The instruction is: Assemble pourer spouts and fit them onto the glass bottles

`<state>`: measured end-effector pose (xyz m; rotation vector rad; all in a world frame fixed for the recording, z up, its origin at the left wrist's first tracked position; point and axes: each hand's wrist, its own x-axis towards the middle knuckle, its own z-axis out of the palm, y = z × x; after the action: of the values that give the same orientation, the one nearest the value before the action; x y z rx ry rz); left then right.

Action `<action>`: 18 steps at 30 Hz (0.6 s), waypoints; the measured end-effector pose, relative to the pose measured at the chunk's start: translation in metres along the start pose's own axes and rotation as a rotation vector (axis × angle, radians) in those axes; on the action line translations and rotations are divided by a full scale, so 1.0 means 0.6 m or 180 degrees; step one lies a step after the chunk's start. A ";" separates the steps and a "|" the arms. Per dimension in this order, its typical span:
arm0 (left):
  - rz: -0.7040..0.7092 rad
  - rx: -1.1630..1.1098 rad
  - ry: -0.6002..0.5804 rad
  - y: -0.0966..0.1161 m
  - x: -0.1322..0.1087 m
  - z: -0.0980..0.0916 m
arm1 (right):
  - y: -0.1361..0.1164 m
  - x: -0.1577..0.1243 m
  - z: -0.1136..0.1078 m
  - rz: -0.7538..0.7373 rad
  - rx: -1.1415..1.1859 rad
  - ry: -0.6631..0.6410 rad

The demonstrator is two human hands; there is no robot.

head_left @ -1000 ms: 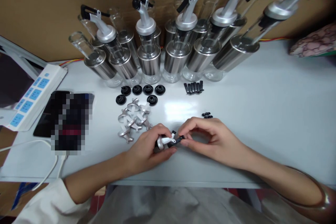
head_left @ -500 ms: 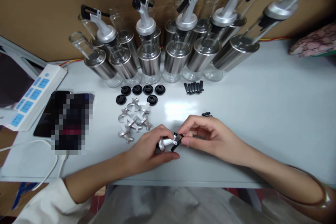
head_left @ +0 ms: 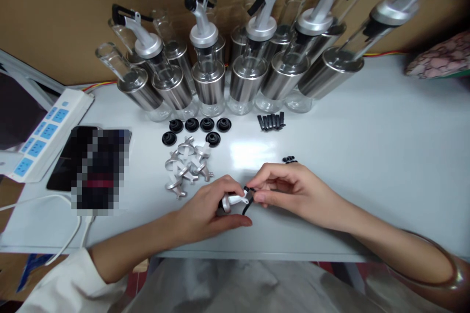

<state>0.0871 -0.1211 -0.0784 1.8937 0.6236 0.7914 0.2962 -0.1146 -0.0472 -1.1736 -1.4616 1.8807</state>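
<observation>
My left hand (head_left: 216, 208) is wrapped round a silver pourer spout (head_left: 235, 199) near the table's front edge, its tip pointing right. A small black lever (head_left: 248, 202) sits at the spout's tip, pinched between the thumb and fingers of my right hand (head_left: 284, 190). Silver spouts (head_left: 185, 168) lie in a pile left of my hands, and above them are several black round stoppers (head_left: 207, 124). Black levers (head_left: 270, 122) lie in a row further right. Small black caps (head_left: 290, 159) rest just beyond my right hand.
Glass bottles with steel sleeves (head_left: 208, 85) stand along the back, several topped with pourers. On the left are a white power strip (head_left: 44, 132), a dark phone (head_left: 60, 166), a pixelated device and a white cable (head_left: 82, 232). A patterned cloth item (head_left: 440, 58) lies at the back right.
The black lever has turned at the spout's tip and now hangs more steeply. Both hands have kept nearly the same place.
</observation>
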 end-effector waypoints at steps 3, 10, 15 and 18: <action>0.0121 0.0092 -0.0208 0.001 -0.001 -0.001 | 0.000 0.000 0.000 0.0035 0.0050 -0.0060; 0.0086 0.0038 -0.0155 -0.002 -0.003 0.000 | 0.001 0.000 -0.003 0.0053 0.0066 -0.0122; 0.0116 -0.0012 -0.0062 -0.007 -0.001 0.004 | -0.002 0.001 -0.003 0.0117 0.0169 -0.0086; 0.0100 0.0000 -0.0083 -0.009 -0.003 0.005 | -0.003 0.002 -0.002 0.0167 0.0243 -0.0087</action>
<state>0.0878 -0.1220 -0.0848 1.9149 0.5789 0.7856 0.2964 -0.1126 -0.0462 -1.1654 -1.3729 1.9770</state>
